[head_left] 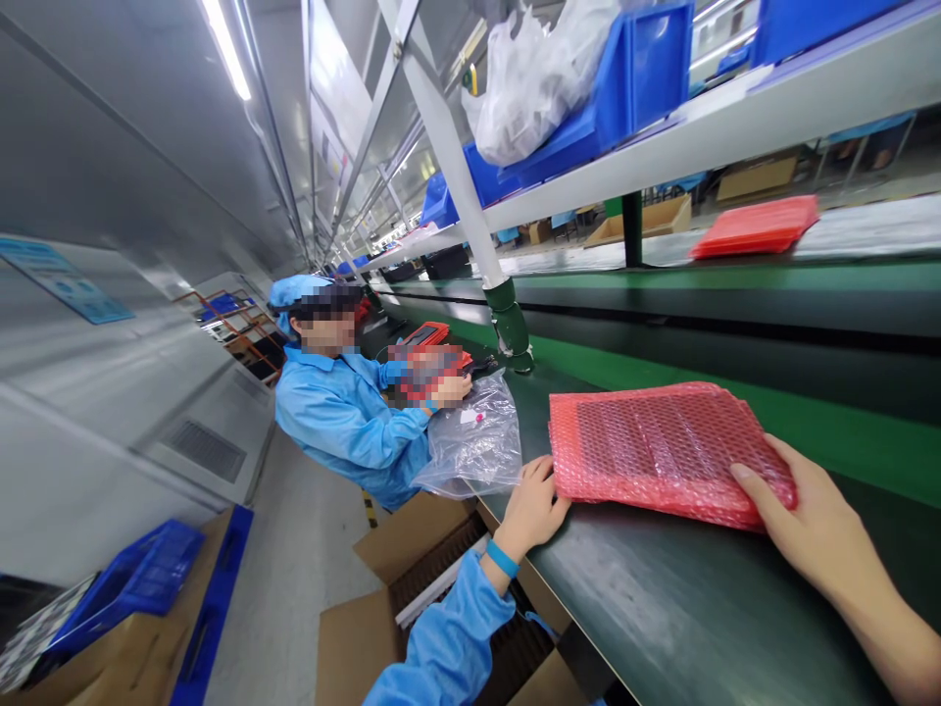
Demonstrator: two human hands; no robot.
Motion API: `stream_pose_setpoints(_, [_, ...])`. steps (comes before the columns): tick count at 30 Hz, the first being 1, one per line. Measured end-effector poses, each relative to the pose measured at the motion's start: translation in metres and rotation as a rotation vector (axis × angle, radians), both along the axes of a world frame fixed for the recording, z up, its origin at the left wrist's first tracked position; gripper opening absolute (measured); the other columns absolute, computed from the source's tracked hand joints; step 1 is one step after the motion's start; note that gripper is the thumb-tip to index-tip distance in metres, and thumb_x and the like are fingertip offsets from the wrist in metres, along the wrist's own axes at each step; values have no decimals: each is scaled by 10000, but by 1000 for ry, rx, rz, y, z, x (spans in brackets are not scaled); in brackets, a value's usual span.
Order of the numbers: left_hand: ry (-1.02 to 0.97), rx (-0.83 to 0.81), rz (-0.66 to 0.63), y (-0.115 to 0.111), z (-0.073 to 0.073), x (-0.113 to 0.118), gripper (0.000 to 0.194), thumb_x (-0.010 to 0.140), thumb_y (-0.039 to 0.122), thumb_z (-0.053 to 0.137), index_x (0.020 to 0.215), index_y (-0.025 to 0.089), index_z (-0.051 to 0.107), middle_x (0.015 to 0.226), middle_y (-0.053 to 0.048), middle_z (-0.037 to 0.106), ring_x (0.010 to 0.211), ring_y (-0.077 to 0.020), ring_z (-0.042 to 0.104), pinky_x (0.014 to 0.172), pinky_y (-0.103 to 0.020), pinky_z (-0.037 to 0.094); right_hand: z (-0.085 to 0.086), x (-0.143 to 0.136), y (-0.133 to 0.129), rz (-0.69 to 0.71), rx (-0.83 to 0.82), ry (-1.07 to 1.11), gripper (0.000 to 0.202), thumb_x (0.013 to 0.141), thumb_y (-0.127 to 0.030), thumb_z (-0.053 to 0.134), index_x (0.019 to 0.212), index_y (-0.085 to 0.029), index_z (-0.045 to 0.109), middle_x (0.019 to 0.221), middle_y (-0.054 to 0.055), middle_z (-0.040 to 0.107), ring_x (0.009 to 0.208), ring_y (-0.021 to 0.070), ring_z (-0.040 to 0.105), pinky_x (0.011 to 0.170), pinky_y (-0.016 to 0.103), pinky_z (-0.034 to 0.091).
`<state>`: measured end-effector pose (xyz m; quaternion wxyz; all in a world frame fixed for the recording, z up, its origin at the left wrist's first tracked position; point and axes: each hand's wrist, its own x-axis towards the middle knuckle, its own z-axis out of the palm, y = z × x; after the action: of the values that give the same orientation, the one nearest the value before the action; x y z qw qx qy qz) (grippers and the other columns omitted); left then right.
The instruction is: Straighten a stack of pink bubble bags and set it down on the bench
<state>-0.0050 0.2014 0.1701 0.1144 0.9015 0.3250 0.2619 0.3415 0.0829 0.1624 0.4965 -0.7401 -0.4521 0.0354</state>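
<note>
A stack of red bubble-wrap bags (662, 441) lies on the dark green bench top (662, 608), dark contents showing through the top one. My right hand (809, 520) grips its right end, thumb on top and fingers underneath, out of sight. At the lower left corner, my left hand (530, 508) is closed against the stack with curled fingers; its fingertips are partly hidden. A blue band (503, 559) circles my left wrist. Just beyond that hand, a clear plastic bag (477, 436) hangs over the bench edge.
A co-worker in blue (345, 402) handles red bags (433, 368) farther along. An open cardboard box (360, 637) stands below the bench edge. A white post (456, 167) rises behind the bench. Blue bins (654, 59) sit on the shelf above; more red bags (757, 226) lie across.
</note>
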Motion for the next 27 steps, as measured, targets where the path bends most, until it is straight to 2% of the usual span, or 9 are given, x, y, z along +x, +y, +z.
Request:
stream_pose_setpoints(4, [160,-57,89,1,4,2,399,1113,377,520,1445,259,708,1730,-112,494,1638,-354,383,1371,-607,324,0,1,1,-10,0,-12,979,937,-893,488,1612,-191,579,1536,160,613,1397,453,589,1236,638,473])
stream_pose_setpoints(7, [252,-89,141,1,6,4,469,1122,390,473,1552,306,641,1807,-59,397,1707,-335,271,1402,-624,248,1,1,1,-8,-2,-23,992,938,-898,482,1613,-177,574,1533,160,615,1392,452,594,1236,639,475])
stream_pose_setpoints(11, [278,-147,185,5,7,12,515,1100,336,454,1586,355,623,1836,-32,347,1722,-378,225,1383,-738,190,0,2,0,1,-8,-37,988,956,-895,464,1634,-182,554,1550,157,601,1415,439,578,1253,624,458])
stream_pose_setpoints(14, [279,-196,206,12,8,20,549,1071,349,496,1607,328,613,1858,-63,288,1724,-439,188,1358,-802,178,-2,4,1,-1,-11,-42,971,960,-897,465,1627,-198,561,1547,160,601,1424,438,570,1257,628,451])
stream_pose_setpoints(17, [269,-235,215,18,8,26,632,1043,391,542,1670,312,533,1881,-89,199,1729,-473,139,1329,-856,155,-4,4,1,-1,-12,-31,937,962,-894,475,1624,-237,563,1549,149,600,1421,437,572,1257,632,449])
stream_pose_setpoints(22, [316,-249,199,32,7,27,798,997,435,597,1752,284,386,1890,-120,141,1732,-488,102,1335,-846,134,0,1,-1,-4,-25,-22,938,972,-895,458,1643,-245,549,1564,158,585,1450,429,543,1269,596,440])
stream_pose_setpoints(25, [338,-237,196,39,6,27,928,947,401,643,1789,260,277,1887,-134,149,1732,-480,112,1346,-821,135,2,-1,-2,4,-20,-21,926,977,-886,462,1651,-256,540,1557,159,591,1449,426,545,1274,597,428])
stream_pose_setpoints(27, [329,-211,219,39,6,28,967,922,382,667,1789,233,265,1881,-152,170,1731,-476,125,1359,-796,124,3,-2,-3,3,-25,-7,926,973,-888,471,1652,-261,541,1559,156,591,1443,429,550,1269,604,431])
